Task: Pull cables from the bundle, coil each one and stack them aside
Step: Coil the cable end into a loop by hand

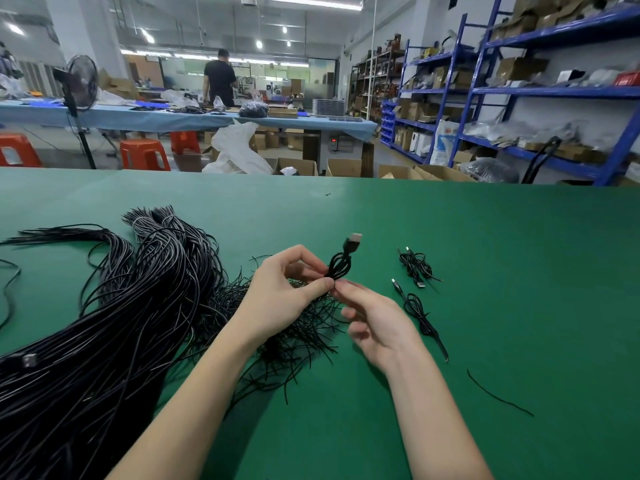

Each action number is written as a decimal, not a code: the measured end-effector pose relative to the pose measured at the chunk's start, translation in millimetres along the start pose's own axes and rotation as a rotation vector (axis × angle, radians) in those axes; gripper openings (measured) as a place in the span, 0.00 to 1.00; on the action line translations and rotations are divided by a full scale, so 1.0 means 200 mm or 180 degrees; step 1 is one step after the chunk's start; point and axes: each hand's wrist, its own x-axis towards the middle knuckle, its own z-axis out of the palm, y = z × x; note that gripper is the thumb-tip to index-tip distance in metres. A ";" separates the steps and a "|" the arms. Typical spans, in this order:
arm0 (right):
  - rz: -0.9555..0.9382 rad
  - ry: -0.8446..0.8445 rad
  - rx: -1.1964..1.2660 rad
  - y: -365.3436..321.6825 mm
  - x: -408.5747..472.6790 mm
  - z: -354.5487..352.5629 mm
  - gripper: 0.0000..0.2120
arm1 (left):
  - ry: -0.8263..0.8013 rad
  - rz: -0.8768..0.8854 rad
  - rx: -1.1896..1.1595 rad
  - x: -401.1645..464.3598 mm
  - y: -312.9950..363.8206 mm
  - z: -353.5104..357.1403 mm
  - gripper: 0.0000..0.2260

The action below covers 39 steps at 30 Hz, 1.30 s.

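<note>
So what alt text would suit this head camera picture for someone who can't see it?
Two bare hands, left hand and right hand, pinch a small coiled black cable above a green table. A big bundle of black cables lies at left; two coiled cables lie at right.

Both bare forearms reach in from the near edge of the green table [485, 237] and converge over its middle. The left hand [284, 289] sits higher above the table, wrist bent slightly, palm turned rightward; its thumb and forefinger close in a pinch round the waist of a small coiled cable [341, 265], the other fingers arched above. The right hand [374, 320] lies just beside and below it, palm turned up and leftward, its forefinger and thumb meeting at the same pinch point on the coil, the remaining fingers loosely curled under. The fingertips of the two hands touch there.
</note>
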 end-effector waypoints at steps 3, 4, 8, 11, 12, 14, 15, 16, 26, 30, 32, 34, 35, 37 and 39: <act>-0.0442 0.0105 -0.0087 0.01 -0.01 0.03 0.05 | 0.0175 -0.0185 -0.0298 0.00 0.03 0.02 0.06; -0.0680 0.0189 -0.0175 0.02 0.00 0.04 0.03 | 0.0236 -0.0311 -0.0444 0.01 0.04 0.03 0.06; -0.2308 0.0579 -0.0928 0.06 0.00 0.06 0.05 | 0.0153 -0.1305 -0.1507 0.03 0.08 0.01 0.07; -0.3773 0.0599 -0.2094 0.06 0.00 0.04 0.06 | -0.0076 -0.2096 -0.2318 0.03 0.09 0.00 0.09; -0.4061 0.0589 -0.2333 0.06 0.00 0.02 0.05 | -0.0109 -0.2166 -0.2433 0.03 0.09 0.00 0.11; -0.4073 0.0550 -0.2458 0.05 0.00 -0.01 0.05 | -0.0175 -0.1932 -0.2291 0.02 0.07 0.00 0.10; -0.3743 0.0498 -0.2323 0.04 0.00 -0.01 0.04 | -0.0189 -0.1692 -0.2110 0.02 0.07 0.00 0.09; -0.3204 0.0427 -0.2010 0.04 0.00 -0.01 0.03 | -0.0185 -0.1432 -0.1900 0.02 0.06 -0.01 0.08; -0.0201 -0.0239 -0.0357 -0.08 -0.05 -0.01 0.11 | -0.0218 0.0032 -0.0434 0.00 0.06 -0.05 0.07; 0.0086 -0.0519 -0.0279 -0.08 -0.05 -0.05 0.09 | -0.0166 0.0188 -0.0115 0.00 0.06 -0.05 0.06; 0.0107 -0.0538 -0.0206 -0.07 -0.04 -0.05 0.09 | -0.0124 0.0249 0.0022 0.00 0.06 -0.05 0.06; 0.0045 -0.0520 -0.0204 -0.08 -0.04 -0.06 0.11 | -0.0117 0.0265 0.0117 0.00 0.07 -0.06 0.06; -0.0011 -0.0527 -0.0256 -0.08 -0.04 -0.06 0.14 | -0.0130 0.0264 0.0154 0.00 0.08 -0.06 0.06; -0.0209 -0.0499 -0.0542 -0.09 -0.05 -0.05 0.17 | -0.0170 0.0268 0.0222 0.00 0.09 -0.06 0.06; -0.0544 -0.0331 -0.1126 -0.10 -0.06 -0.04 0.14 | -0.0191 0.0268 0.0247 0.00 0.10 -0.06 0.07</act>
